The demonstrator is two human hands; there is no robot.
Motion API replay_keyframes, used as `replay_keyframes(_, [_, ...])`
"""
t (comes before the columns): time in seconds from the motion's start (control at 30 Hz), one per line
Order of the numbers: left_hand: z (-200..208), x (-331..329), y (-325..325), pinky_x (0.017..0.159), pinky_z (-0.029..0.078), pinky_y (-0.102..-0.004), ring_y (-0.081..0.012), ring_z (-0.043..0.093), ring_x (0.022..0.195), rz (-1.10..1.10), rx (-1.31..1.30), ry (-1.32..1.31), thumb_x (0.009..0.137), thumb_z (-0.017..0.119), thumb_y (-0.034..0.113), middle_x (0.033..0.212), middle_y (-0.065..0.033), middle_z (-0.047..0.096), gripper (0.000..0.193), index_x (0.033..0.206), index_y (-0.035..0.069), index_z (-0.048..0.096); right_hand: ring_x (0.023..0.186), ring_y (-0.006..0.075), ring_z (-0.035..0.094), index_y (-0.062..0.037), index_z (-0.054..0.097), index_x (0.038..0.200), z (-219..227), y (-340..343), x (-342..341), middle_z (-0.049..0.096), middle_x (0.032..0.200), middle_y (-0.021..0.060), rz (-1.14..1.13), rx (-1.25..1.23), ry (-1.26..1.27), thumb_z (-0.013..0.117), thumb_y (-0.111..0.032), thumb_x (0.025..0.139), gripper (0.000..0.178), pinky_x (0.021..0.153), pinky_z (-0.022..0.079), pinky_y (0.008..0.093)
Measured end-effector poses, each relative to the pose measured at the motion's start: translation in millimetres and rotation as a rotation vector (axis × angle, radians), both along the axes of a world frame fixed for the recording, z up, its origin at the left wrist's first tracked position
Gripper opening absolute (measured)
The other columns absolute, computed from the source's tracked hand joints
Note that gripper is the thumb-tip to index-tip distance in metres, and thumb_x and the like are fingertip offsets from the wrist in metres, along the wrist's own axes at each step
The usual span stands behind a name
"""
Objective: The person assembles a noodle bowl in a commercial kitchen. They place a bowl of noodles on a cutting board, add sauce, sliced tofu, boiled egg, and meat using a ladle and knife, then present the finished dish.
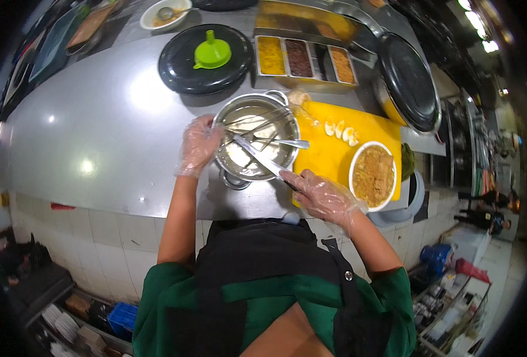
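Observation:
A metal pot (222,162) with side handles stands on the steel table, clear liquid in it. My left hand (201,146), in a clear plastic glove, is closed at the pot's left rim; its fingertips are partly hidden. My right hand (323,196), gloved too, grips the handle of a knife (258,157) whose pale blade slants down into the pot. A whisk (270,121) and a metal spoon or fork (287,143) lean in the pot. Right of it, cut egg pieces (342,131) lie on a yellow cutting board (323,157), beside a white bowl (352,178) of brownish-yellow food.
Behind the pot, a green funnel (213,53) rests on a black round lid (177,74). A metal holder has trays of yellow, dark and orange toppings (342,64). A large pot with a black lid (409,83) stands at right, a bowl with a ladle (167,15) at the back.

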State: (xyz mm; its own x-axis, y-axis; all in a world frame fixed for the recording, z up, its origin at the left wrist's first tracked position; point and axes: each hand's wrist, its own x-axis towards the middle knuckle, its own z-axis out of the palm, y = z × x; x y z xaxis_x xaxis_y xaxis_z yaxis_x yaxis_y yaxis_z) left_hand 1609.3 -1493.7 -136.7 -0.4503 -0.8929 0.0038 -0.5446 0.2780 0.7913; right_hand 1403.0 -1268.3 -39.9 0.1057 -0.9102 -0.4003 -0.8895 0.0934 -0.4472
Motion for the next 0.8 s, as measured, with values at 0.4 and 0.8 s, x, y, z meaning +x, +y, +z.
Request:
replay_keyframes(0.4, [-4.9, 10.6, -24.7, 0.089, 0.049, -0.0404, -0.0324, 0.064, 0.097, -0.078, -0.129, -0.084, 0.082, 0.069, 0.015, 0.104, -0.0181, 0.068, 0.033, 0.112, 0.002, 0.067, 0.091, 0.0384, 0.065, -0.0083, 0.056, 0.124, -29.0, -30.9, -16.4, 0.059, 0.102, 0.0232, 0.085, -0.209, 0.090, 0.049, -0.009, 0.092, 0.033, 0.078, 0.054, 0.0470])
replay_keyframes(0.8, [118.2, -119.8, 143.3, 0.085, 0.053, -0.0362, -0.0278, 0.065, 0.099, -0.473, -0.114, 0.271, 0.085, 0.069, 0.008, 0.111, -0.0146, 0.065, 0.035, 0.119, 0.006, 0.061, 0.107, 0.0221, 0.061, -0.0074, 0.061, 0.126, 53.9, 67.8, -180.8, 0.064, 0.117, 0.0120, -0.643, -0.600, -0.154, 0.061, -0.027, 0.096, 0.036, 0.094, 0.048, 0.0330])
